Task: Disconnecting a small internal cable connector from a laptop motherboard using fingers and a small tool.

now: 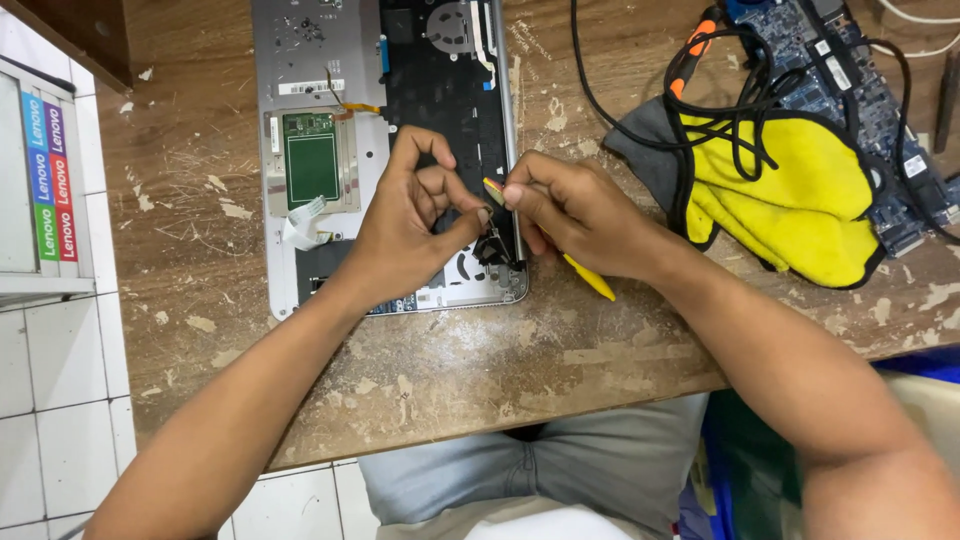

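An opened silver laptop shell (300, 60) lies upside down on the worn wooden table (480, 350), with a green touchpad board (311, 158) showing inside. My left hand (405, 235) rests on the shell's lower right part, fingertips pinching a small black piece near the corner. My right hand (580, 215) grips a yellow-handled tool (590, 278), its tip touching the same corner by the hinge (500, 245). What sits under my fingers is hidden.
A yellow and grey cloth (800, 200) lies to the right under tangled black cables (740, 110). A blue circuit board (860, 90) sits at the far right. A white box with coloured stripes (45, 180) stands at the left over a tiled floor.
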